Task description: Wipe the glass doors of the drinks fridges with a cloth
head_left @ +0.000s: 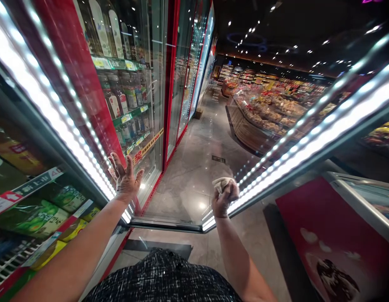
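Observation:
Before me stands a glass cooler door point(181, 221), opened outward, with bright LED strips down both sides. My left hand point(125, 178) has its fingers spread against or very near the glass by the left strip; whether the palm fully touches I cannot tell. In my right hand point(224, 197) is a bunched pale cloth point(222, 183), gripped at the lower right of the door beside the right LED strip. The cloth is up against the glass or its frame. Part of it is hidden by my fingers.
At left, cooler shelves hold green packs point(40, 216) behind price rails point(27, 191). Bottles point(118, 96) show through the glass in the neighbouring red-framed cooler. A red chest freezer point(326, 235) stands close at right. Farther off, a curved produce display point(260, 113) borders the tiled aisle point(194, 167).

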Demonstrator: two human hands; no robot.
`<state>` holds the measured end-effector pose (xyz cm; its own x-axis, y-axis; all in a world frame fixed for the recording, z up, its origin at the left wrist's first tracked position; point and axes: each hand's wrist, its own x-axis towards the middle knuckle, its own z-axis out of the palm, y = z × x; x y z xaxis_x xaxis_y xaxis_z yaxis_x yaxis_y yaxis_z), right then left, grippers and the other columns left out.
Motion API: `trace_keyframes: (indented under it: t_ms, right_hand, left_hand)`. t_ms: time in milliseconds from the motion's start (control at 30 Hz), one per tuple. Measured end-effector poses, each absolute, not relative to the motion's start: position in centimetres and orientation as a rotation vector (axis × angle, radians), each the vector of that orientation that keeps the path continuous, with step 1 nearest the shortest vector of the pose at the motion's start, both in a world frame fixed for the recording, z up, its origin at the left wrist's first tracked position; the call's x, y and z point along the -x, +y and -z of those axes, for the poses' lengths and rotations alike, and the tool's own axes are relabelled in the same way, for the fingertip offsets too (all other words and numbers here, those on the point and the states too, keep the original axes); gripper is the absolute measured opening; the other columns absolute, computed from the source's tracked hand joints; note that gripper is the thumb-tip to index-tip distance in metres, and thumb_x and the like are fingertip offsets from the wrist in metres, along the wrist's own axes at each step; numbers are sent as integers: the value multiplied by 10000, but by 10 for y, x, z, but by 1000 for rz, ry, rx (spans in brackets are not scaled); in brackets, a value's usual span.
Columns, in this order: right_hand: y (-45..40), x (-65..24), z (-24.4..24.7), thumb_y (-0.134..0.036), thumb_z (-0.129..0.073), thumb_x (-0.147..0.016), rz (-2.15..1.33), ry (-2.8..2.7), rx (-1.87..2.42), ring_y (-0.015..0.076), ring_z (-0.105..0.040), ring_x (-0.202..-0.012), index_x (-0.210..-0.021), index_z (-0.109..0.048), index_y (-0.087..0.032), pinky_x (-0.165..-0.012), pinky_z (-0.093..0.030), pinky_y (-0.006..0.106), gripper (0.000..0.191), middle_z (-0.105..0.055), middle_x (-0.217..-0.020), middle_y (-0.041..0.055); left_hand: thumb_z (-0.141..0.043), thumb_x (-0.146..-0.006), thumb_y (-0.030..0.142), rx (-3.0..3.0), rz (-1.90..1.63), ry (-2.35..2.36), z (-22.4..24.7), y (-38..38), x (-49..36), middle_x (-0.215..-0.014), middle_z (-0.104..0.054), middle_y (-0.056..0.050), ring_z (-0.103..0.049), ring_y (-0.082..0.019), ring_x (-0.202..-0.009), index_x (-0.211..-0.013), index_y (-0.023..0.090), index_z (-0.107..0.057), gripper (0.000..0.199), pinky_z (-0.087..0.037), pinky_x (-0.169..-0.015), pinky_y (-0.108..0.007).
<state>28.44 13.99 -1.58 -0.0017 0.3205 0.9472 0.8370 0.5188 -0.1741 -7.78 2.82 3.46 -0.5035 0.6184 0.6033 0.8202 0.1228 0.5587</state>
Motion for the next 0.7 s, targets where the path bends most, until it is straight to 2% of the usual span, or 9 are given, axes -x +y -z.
trace_keyframes:
  t_ms: [133, 300, 400, 533, 600, 700]
  right_hand:
    - [129, -267, 27, -331, -464, -1061, 543, -1625, 1030, 374, -401, -1403, -1645, -246, -199, -1067, -472, 652, 637, -407, -1446, 246]
    - [147, -262, -2, -190, -429, -1053, 546, -1525, 1029, 368, -365, -1482, -1681, -131, -246, -1156, -393, 683, 698, -312, -1598, 244]
    - [144, -257, 6, -132, -420, -1035, 542, -1579, 997, 364, -220, -1579, -1684, -104, -245, -1200, -348, 686, 731, -235, -1673, 227]
    - [127, -249, 39, -46, -419, -990, 588, -1786, 893, 298, -43, -1634, -1681, -135, -223, -1258, -288, 636, 768, -238, -1710, 178]
    - [126, -249, 40, -24, -415, -976, 592, -1815, 887, 287, -16, -1635, -1680, -139, -229, -1265, -262, 638, 784, -213, -1727, 158]
    - [137, -252, 17, -15, -394, -971, 581, -1754, 923, 303, 27, -1633, -1681, -141, -230, -1259, -235, 667, 783, -129, -1747, 161]
  left_hand:
    - [-607, -970, 467, 1474, 1215, -2143, -27, 24, 83, -1750, 15, -182, 7, -452, -1604, -1660, 269, -266, 795, -178, -1178, -800]
    - [-658, -955, 411, 1499, 1148, -2018, -20, 22, 88, -1750, 78, -156, 0, -431, -1609, -1677, 326, -117, 906, -219, -1194, -761]
    - [-679, -944, 368, 1530, 1127, -1986, -19, 20, 89, -1756, -31, -149, -47, -400, -1615, -1676, 346, -64, 957, -225, -1218, -723]
    - [-665, -952, 338, 1559, 1128, -1986, -18, 19, 91, -1725, -218, -154, -152, -376, -1607, -1674, 352, -74, 933, -223, -1233, -701]
    - [-659, -956, 335, 1563, 1127, -1990, -17, 18, 91, -1715, -249, -151, -182, -379, -1600, -1670, 363, -77, 922, -214, -1230, -713]
    - [-670, -951, 345, 1575, 1122, -1998, -16, 18, 93, -1718, -240, -150, -189, -381, -1598, -1669, 373, -69, 936, -189, -1232, -724]
